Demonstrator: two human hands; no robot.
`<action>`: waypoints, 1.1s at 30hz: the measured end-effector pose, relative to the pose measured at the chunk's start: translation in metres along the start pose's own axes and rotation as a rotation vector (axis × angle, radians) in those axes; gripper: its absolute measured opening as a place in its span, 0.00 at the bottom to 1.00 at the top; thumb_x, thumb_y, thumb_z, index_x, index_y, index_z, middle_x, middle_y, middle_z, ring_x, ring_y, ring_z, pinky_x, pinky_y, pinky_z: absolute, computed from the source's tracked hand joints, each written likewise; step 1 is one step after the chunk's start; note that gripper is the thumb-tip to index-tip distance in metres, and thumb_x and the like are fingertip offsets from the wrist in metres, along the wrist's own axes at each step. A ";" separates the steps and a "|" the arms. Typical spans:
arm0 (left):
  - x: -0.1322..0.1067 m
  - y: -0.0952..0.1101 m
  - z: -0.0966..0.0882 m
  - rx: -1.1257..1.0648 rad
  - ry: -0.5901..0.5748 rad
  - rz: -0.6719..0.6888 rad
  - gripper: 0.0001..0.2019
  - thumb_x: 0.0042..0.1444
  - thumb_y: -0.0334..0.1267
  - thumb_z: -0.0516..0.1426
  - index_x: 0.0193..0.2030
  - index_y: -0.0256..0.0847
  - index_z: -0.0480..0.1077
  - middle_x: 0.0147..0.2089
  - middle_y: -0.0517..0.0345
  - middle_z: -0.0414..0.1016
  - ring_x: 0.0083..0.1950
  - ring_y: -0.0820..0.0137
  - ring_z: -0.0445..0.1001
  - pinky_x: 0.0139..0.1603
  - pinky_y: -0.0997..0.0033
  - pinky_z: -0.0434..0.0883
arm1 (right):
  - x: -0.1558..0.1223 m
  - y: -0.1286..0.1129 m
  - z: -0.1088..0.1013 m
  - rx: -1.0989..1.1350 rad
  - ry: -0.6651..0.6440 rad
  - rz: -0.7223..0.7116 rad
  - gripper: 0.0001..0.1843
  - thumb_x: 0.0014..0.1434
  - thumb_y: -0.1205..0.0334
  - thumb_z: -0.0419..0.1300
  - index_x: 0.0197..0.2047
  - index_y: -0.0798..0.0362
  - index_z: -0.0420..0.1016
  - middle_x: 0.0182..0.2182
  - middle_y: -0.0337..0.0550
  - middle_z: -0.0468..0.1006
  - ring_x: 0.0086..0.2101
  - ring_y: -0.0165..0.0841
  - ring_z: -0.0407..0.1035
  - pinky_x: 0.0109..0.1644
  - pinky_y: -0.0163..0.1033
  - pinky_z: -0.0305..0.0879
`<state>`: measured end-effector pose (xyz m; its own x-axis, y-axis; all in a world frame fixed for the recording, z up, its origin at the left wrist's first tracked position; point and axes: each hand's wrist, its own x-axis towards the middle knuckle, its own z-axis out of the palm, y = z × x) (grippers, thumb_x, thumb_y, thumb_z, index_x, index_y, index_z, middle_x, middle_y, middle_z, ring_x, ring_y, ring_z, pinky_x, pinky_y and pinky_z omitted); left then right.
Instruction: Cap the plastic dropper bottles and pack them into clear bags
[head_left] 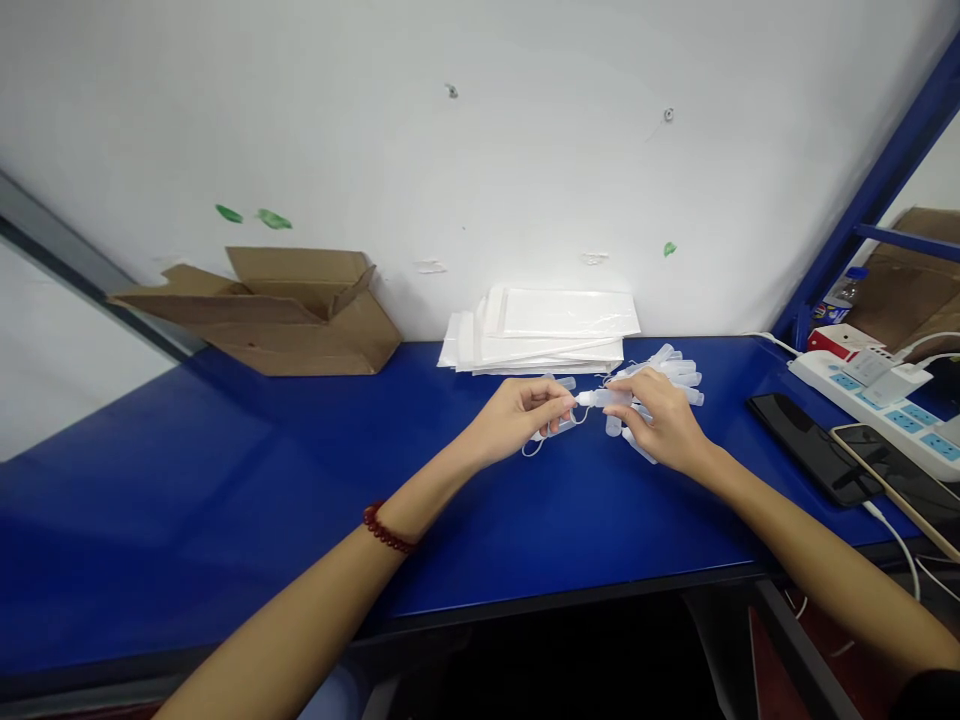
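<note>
A small translucent plastic dropper bottle lies level just above the table between my hands. My right hand grips its body between thumb and fingers. My left hand pinches at the white tip end; the fingertips hide exactly what part they hold. A thin looped strap hangs below that end. Several similar bottles lie in a loose pile behind and under my right hand. A couple more, one a strapped bottle, rest beside my left fingers, partly covered by them.
White flat packets are stacked against the wall. An opened cardboard box stands at the back left of the blue table. To the right are a black phone, another phone, and a power strip with chargers and cables.
</note>
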<state>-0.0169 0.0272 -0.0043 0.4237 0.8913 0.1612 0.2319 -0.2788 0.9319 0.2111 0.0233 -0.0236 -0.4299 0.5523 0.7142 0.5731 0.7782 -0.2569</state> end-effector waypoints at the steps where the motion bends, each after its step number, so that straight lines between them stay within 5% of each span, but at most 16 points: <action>1: 0.000 0.000 0.000 -0.006 -0.006 0.006 0.15 0.55 0.48 0.62 0.29 0.36 0.74 0.23 0.58 0.72 0.25 0.74 0.69 0.27 0.75 0.67 | 0.000 0.000 0.000 0.001 0.000 -0.004 0.10 0.65 0.58 0.58 0.45 0.52 0.75 0.36 0.49 0.79 0.37 0.41 0.72 0.43 0.48 0.68; 17: 0.000 0.005 -0.005 -0.013 0.090 -0.036 0.12 0.49 0.45 0.64 0.28 0.36 0.78 0.25 0.56 0.75 0.25 0.73 0.68 0.25 0.73 0.67 | 0.004 0.001 0.000 -0.001 -0.025 0.048 0.08 0.64 0.58 0.60 0.44 0.52 0.74 0.33 0.46 0.79 0.36 0.40 0.71 0.41 0.45 0.66; 22: 0.003 0.001 -0.023 0.005 0.251 -0.022 0.10 0.46 0.42 0.64 0.24 0.36 0.76 0.22 0.57 0.74 0.24 0.73 0.68 0.27 0.73 0.68 | 0.003 0.001 0.000 0.007 -0.033 0.097 0.07 0.65 0.63 0.57 0.46 0.54 0.71 0.36 0.49 0.79 0.39 0.41 0.70 0.44 0.47 0.67; 30: 0.011 -0.006 -0.029 0.126 0.256 -0.239 0.09 0.44 0.41 0.62 0.22 0.36 0.75 0.22 0.57 0.73 0.23 0.73 0.68 0.24 0.74 0.65 | 0.004 -0.011 0.000 -0.031 -0.475 -0.006 0.13 0.64 0.59 0.60 0.48 0.58 0.75 0.45 0.53 0.78 0.46 0.44 0.66 0.52 0.51 0.66; 33: 0.012 -0.011 -0.027 0.167 0.244 -0.308 0.09 0.44 0.40 0.61 0.22 0.35 0.74 0.23 0.55 0.74 0.23 0.73 0.69 0.24 0.74 0.65 | 0.003 -0.010 0.002 -0.092 -0.584 0.038 0.13 0.61 0.66 0.61 0.49 0.58 0.75 0.47 0.54 0.77 0.46 0.45 0.65 0.51 0.52 0.66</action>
<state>-0.0382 0.0506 -0.0037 0.0976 0.9949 -0.0254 0.4620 -0.0227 0.8866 0.2027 0.0182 -0.0207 -0.7059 0.6725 0.2223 0.6425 0.7401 -0.1987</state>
